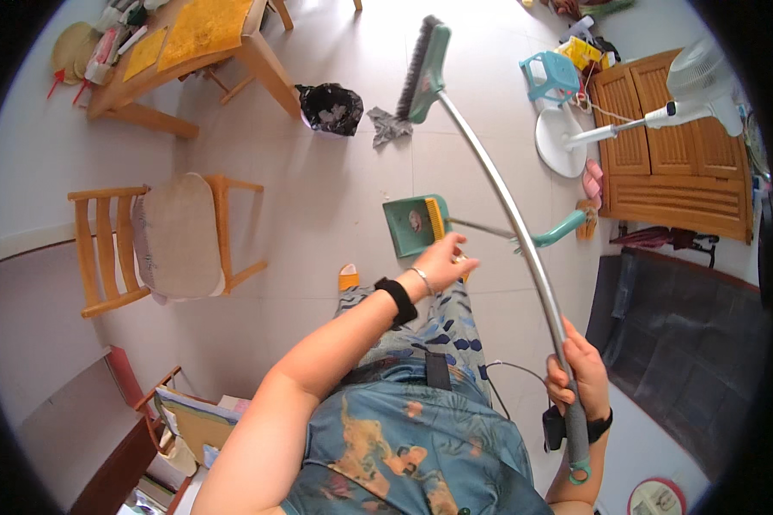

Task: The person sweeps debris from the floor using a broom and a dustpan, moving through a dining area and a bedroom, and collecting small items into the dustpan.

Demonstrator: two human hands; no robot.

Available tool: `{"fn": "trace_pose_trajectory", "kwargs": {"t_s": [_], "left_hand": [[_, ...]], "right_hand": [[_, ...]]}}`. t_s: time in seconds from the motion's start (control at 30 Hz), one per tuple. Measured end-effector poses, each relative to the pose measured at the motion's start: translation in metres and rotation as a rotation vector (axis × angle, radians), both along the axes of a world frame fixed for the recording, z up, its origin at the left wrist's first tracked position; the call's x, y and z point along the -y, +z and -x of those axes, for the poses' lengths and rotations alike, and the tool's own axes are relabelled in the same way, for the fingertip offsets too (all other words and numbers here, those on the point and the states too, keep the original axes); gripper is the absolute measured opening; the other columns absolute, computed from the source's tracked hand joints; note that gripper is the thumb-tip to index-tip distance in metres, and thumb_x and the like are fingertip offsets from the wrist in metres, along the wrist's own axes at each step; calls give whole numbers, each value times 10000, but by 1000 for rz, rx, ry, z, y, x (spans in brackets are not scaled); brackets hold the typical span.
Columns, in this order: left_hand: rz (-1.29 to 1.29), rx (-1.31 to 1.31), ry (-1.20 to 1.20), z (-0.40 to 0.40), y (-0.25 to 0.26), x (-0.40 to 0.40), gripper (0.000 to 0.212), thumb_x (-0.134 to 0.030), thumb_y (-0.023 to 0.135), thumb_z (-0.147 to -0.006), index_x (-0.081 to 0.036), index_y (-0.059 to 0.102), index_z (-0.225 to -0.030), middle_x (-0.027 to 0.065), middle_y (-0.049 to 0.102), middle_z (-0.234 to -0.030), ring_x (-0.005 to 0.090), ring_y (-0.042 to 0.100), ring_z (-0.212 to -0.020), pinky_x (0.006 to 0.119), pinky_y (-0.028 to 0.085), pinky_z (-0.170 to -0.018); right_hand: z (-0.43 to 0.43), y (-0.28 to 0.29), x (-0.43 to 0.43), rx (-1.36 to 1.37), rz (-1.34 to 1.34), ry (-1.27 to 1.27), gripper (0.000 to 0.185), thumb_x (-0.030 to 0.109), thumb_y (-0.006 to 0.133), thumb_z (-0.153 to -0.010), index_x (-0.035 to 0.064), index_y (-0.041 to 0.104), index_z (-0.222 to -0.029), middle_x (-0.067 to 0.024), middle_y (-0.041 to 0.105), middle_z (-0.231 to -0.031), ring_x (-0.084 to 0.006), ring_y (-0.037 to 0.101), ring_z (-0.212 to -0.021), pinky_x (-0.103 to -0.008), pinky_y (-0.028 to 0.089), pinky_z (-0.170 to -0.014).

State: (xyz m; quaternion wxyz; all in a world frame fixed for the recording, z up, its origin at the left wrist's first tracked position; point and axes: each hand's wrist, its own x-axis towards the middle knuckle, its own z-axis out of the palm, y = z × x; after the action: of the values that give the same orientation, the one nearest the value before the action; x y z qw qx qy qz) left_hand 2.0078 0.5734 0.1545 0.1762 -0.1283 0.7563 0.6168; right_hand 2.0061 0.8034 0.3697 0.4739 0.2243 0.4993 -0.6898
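Observation:
My right hand (578,373) grips the long metal handle of a broom (489,154), near its grey grip. The broom's green head with dark bristles is lifted at the top of the view, beside a crumpled grey cloth or paper (388,127). My left hand (439,262) is empty, its fingers apart and slightly curled, above the floor by the near edge of a green dustpan (400,225). The dustpan has a yellow comb edge and holds a small pale scrap. Its handle (557,232) stretches right, passing behind the broom handle.
A lined bin (332,111) stands by a wooden table (257,61). A wooden chair (109,248) with a cushion is at left. At right are a blue stool (549,76), a white standing fan (560,141), a wooden cabinet (676,193), slippers (592,180) and a dark mat (676,347).

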Motion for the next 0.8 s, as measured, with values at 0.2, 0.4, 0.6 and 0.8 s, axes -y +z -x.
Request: {"fn": "trace_pose_trajectory", "kwargs": {"t_s": [0.2,0.4,0.6,0.8], "left_hand": [[51,-101,148,69,19,-102,776,-423,648,-719,37,309,-1244,238,387,-1203,294,461,-1068,350,420,-850],[181,21,227,99,38,-148,772,-438,670,-679,-28,345,-1246,219,413,-1183,312,431,-1106,372,384,-904],[636,-142,200,108,23,-179,427,-173,665,-679,-95,496,-1063,104,522,-974,301,505,-936,382,443,-776],[683,-159,111,104,27,-175,212,-73,604,-685,-108,530,-881,87,529,-829,292,525,-807,375,449,-692]], "right_hand": [[96,9,-107,-219,21,-53,451,160,383,-910,82,238,-1331,-22,382,-492,-54,300,-307,-163,287,-278],[190,-20,-197,-343,-224,104,474,121,406,-884,88,251,-1331,14,380,-498,-36,322,-321,-151,290,-284],[246,-129,-239,-276,-337,264,448,135,479,-861,114,336,-1284,17,419,-532,-48,370,-356,-163,317,-332],[248,-201,-274,71,-358,264,87,222,504,-854,171,446,-895,30,421,-536,-64,397,-378,-220,319,-329]]}}
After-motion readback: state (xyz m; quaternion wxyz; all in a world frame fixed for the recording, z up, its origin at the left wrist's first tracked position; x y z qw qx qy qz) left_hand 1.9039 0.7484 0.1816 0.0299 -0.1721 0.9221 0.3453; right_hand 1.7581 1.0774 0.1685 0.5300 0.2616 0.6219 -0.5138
